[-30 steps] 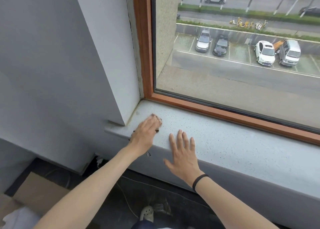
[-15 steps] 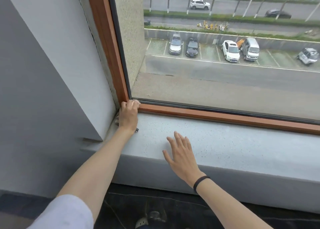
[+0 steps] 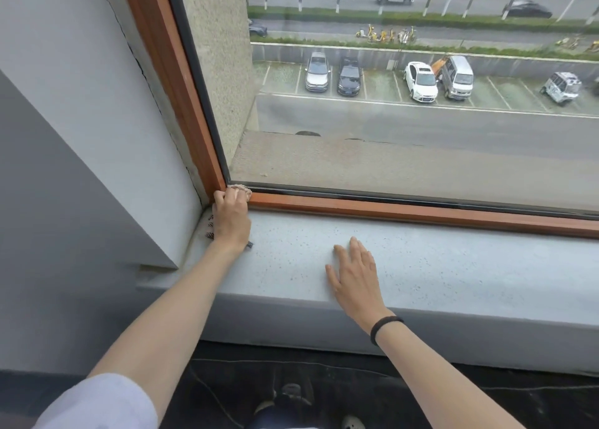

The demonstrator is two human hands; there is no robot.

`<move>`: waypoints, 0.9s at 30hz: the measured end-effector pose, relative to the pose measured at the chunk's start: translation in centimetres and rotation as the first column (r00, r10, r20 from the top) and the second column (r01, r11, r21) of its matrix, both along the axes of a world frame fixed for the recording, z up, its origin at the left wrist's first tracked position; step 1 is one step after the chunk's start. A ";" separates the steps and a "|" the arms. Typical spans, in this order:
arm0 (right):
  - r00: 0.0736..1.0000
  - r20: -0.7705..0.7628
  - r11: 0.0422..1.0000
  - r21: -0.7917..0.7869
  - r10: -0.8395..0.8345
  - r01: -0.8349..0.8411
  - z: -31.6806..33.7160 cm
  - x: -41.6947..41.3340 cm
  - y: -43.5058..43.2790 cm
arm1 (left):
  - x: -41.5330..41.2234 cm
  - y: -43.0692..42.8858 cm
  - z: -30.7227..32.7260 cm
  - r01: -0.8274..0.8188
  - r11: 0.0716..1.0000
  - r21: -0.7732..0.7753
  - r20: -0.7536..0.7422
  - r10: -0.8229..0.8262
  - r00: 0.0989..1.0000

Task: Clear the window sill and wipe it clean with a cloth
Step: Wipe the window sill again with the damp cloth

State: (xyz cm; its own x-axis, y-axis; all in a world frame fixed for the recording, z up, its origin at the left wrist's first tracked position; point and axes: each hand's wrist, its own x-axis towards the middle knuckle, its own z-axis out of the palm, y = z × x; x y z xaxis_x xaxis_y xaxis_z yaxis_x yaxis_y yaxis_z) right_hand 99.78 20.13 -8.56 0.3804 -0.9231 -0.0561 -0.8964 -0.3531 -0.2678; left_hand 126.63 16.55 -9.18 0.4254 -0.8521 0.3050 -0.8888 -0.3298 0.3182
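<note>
The grey speckled window sill [image 3: 437, 266] runs across the view below the window. My left hand [image 3: 231, 219] is in the sill's far left corner, closed on a cloth [image 3: 240, 188] whose pinkish edge shows past my fingers against the wooden frame; dark patterned bits of it stick out under my palm. My right hand [image 3: 355, 274] lies flat on the sill to the right, fingers spread, holding nothing. A black band is around that wrist.
An orange-brown wooden window frame [image 3: 405, 211] borders the sill at the back and up the left side. A white wall reveal [image 3: 97, 120] closes the left end. Below the sill is a dark floor [image 3: 389, 396] with thin cables and my shoes.
My left hand has slid with the cloth from the sill's front edge into the back left corner by the frame. My right hand has stayed flat on the sill.
</note>
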 end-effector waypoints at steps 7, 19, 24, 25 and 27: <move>0.995 -0.061 0.979 0.193 0.084 -0.071 -0.6 -1.9 -0.4 | -9.0 -1.7 0.4 0.017 0.998 -0.058 -0.014 -0.017 1.000; 0.990 -0.111 0.954 0.293 0.091 -0.055 -0.6 -3.1 -0.6 | -18.4 -4.4 -0.7 0.705 0.699 -0.123 0.220 -0.673 0.706; 0.990 -0.101 0.954 0.292 0.102 -0.068 0.0 -3.3 -0.3 | -15.4 -3.0 -0.3 0.705 0.692 0.154 0.436 -0.688 0.581; 0.990 -0.099 0.954 0.292 0.101 -0.069 0.0 -3.4 -0.2 | -14.9 -2.8 -0.3 0.681 0.708 0.189 0.460 -0.676 0.576; 0.990 -0.099 0.951 0.301 0.102 -0.067 0.1 -3.5 0.0 | -13.7 -2.3 0.0 0.643 0.735 0.213 0.483 -0.652 0.585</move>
